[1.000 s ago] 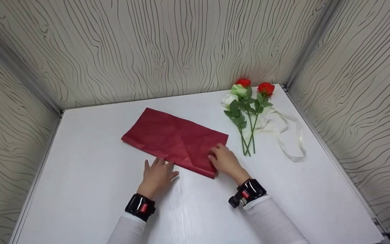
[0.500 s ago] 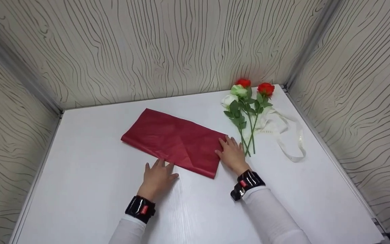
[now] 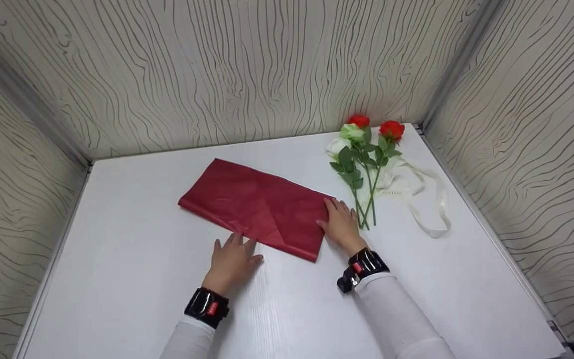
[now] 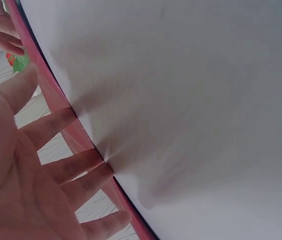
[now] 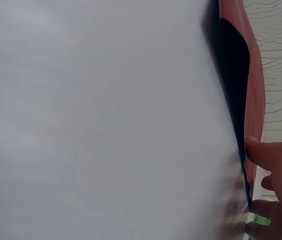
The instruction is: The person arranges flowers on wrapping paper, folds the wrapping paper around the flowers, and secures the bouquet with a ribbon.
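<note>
A dark red sheet of wrapping paper (image 3: 257, 204), folded into a flat oblong, lies slantwise on the white table (image 3: 132, 279). My left hand (image 3: 231, 263) rests at its near long edge, fingers spread and fairly straight, their tips touching the fold. The left wrist view has those fingertips (image 4: 93, 157) lined up along the red edge. At the short right edge is my right hand (image 3: 342, 227), its fingertips and thumb against the paper. Seen from the right wrist, the thumb (image 5: 261, 151) meets the edge just below a gap between the layers, which is dark inside.
Several artificial roses, among them a red rose (image 3: 391, 130), a pale green rose (image 3: 352, 132) and a white rose (image 3: 338, 147), lie at the back right with stems crossing. A cream ribbon (image 3: 439, 199) trails beside them. Patterned walls (image 3: 267, 70) close off the table's back and sides.
My right hand has slid from on top of the paper near its right corner outward and up to the right edge, its fingers straightening. The left hand and the paper have stayed almost still.
</note>
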Tool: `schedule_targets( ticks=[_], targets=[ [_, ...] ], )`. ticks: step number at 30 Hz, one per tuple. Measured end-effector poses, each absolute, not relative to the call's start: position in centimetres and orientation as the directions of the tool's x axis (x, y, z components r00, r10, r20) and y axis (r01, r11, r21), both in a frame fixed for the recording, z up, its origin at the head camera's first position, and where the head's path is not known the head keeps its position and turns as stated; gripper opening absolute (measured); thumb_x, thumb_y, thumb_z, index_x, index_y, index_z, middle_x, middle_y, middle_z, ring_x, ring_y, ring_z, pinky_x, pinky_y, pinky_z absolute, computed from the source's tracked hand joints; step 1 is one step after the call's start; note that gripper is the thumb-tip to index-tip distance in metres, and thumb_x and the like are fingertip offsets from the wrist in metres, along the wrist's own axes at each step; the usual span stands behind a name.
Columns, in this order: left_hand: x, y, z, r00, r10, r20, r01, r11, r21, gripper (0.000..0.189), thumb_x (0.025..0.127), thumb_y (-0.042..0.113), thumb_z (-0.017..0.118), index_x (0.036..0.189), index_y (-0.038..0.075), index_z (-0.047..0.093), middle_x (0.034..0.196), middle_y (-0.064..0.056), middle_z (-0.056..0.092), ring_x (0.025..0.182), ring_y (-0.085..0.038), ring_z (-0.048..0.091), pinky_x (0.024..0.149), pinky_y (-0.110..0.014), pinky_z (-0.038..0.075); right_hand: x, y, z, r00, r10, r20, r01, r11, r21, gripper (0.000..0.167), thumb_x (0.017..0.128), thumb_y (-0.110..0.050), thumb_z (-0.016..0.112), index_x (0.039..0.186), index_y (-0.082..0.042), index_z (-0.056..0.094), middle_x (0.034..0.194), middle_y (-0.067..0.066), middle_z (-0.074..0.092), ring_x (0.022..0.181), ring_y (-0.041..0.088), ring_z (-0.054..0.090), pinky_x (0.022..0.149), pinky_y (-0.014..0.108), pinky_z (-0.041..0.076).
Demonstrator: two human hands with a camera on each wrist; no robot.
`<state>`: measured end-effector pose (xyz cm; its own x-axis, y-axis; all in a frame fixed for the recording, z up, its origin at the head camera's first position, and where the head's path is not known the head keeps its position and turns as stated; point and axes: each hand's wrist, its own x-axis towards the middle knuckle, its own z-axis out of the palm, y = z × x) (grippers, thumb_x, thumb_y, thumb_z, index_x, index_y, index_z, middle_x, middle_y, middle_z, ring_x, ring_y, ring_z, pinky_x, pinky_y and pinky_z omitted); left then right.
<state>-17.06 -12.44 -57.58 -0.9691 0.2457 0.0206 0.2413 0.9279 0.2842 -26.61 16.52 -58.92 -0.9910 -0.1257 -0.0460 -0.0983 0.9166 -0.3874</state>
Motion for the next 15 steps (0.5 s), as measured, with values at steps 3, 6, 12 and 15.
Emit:
schedule_targets(
  ticks=[3, 6, 12, 15],
  targets=[
    [-17.12, -12.46, -57.57, -0.968, 0.249, 0.027, 0.246, 0.926, 0.285, 0.051, 0.090, 0.042, 0.068, 0.135, 0.018, 0.061, 0.134, -0.019, 0.053, 0.128, -0.038, 0.046, 0.100, -0.072, 0.029, -26.76, 16.45, -58.88, -0.992, -0.119, -0.032, -0.096, 0.907, -0.411, 0.070, 0.093, -0.029, 0.069, 0.150, -0.003, 0.037, 0.150, 0.022, 0.038, 0.139, 0.043, 0.029, 0.111, 0.063, 0.017],
    [-17.20, -12.45, -57.53, -0.969, 0.247, 0.031, 0.245, 0.926, 0.288, 0.052, 0.090, 0.041, 0.067, 0.136, 0.018, 0.060, 0.135, -0.019, 0.053, 0.128, -0.038, 0.047, 0.100, -0.072, 0.028, -26.83, 16.38, -58.86, -0.993, -0.117, -0.026, -0.096, 0.906, -0.413, 0.071, 0.092, -0.029, 0.069, 0.150, -0.003, 0.037, 0.149, 0.022, 0.039, 0.139, 0.044, 0.030, 0.111, 0.063, 0.016],
    [-17.33, -12.40, -57.66, -0.967, 0.253, 0.033, 0.253, 0.930, 0.266, 0.059, 0.087, 0.046, 0.070, 0.138, 0.019, 0.058, 0.136, -0.019, 0.051, 0.127, -0.039, 0.047, 0.100, -0.072, 0.028, -26.77, 16.06, -58.93, -0.991, -0.130, 0.019, -0.126, 0.900, -0.417, 0.070, 0.090, -0.026, 0.072, 0.148, -0.003, 0.039, 0.144, 0.021, 0.045, 0.137, 0.040, 0.035, 0.112, 0.063, 0.014],
    [-17.37, -12.42, -57.79, -0.963, 0.267, 0.033, 0.267, 0.930, 0.251, 0.066, 0.083, 0.047, 0.073, 0.139, 0.017, 0.057, 0.137, -0.020, 0.051, 0.127, -0.040, 0.047, 0.099, -0.072, 0.029, -26.75, 15.86, -58.89, -0.988, -0.134, 0.071, -0.152, 0.884, -0.442, 0.069, 0.087, -0.020, 0.074, 0.145, 0.000, 0.042, 0.139, 0.023, 0.050, 0.133, 0.039, 0.041, 0.112, 0.061, 0.014]
  ],
)
